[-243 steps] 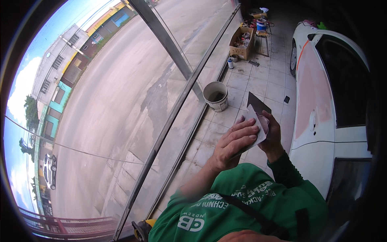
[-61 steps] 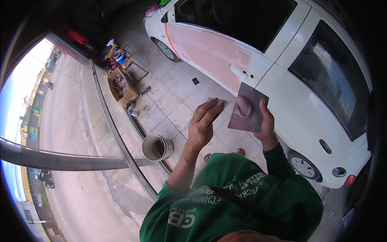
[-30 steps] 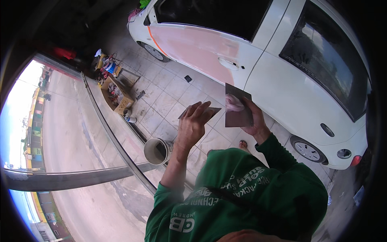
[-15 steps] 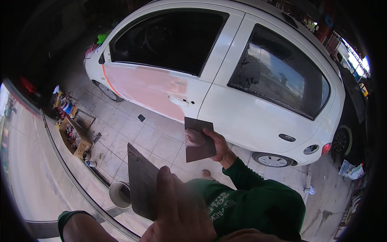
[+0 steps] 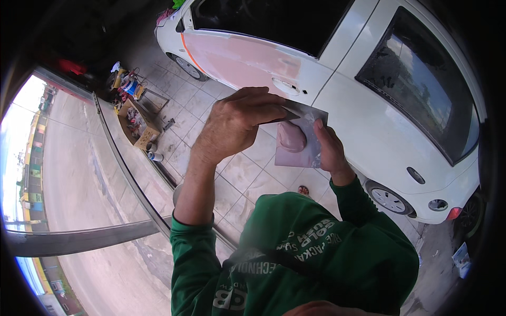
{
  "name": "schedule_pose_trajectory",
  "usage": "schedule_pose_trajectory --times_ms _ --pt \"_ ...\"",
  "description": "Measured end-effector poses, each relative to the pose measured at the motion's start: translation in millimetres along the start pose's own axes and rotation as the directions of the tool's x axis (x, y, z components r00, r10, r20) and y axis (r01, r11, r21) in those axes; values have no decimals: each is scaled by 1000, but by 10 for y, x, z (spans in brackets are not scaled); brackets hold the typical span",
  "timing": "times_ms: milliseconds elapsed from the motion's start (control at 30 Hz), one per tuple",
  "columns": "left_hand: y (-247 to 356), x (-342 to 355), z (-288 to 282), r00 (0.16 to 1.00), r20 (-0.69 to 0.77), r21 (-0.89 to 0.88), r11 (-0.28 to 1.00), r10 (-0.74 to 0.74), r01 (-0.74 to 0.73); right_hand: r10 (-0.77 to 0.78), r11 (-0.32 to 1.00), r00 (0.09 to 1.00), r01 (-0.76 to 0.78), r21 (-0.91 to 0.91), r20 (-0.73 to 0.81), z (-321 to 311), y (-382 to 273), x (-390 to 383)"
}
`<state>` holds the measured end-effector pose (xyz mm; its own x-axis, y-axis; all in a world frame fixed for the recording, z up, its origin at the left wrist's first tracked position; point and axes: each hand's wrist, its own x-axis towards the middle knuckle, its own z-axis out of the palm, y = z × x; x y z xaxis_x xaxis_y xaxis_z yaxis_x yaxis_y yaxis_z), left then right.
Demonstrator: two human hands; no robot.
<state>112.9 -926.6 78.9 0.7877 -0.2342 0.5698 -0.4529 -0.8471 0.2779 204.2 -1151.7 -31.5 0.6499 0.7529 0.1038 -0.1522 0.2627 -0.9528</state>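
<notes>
My left hand is closed on a thin, dark flat spreader, seen nearly edge-on. The spreader lies over the upper part of a flat square plate; whether they touch is hard to tell. My right hand grips that plate by its right side, thumb on top. A smooth lump of pink filler paste sits on the plate. Beyond my hands stands a white car. Its front door has a large pink filler patch reaching toward the white door handle.
At the left, a cardboard box of scraps stands beside cluttered supplies and a can. A metal-framed glass panel runs along my left. Pale floor tiles lie below. The car's rear wheel is at right.
My left hand has moved up and away from me, bringing its spreader over the plate in my right hand. The view has shifted, so the car sits farther right and higher.
</notes>
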Motion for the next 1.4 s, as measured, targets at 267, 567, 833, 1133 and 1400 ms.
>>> schedule_pose_trajectory --times_ms 267,567,833,1133,1400 --pt "408 -1143 805 969 156 -229 948 -189 222 470 797 828 -248 551 -306 -296 457 271" --pt "390 -854 860 877 -433 -197 971 -209 134 156 534 981 -184 825 118 258 320 267" --pt "165 -871 755 928 -202 -7 948 -313 318 242 792 960 -111 600 -143 196 381 233" --pt "-25 -1089 468 893 -121 -176 895 -433 410 43 978 999 -39 -206 18 71 193 82" --pt "404 -1149 923 966 -79 -190 955 -245 227 275 935 894 -165 313 -352 35 504 362"
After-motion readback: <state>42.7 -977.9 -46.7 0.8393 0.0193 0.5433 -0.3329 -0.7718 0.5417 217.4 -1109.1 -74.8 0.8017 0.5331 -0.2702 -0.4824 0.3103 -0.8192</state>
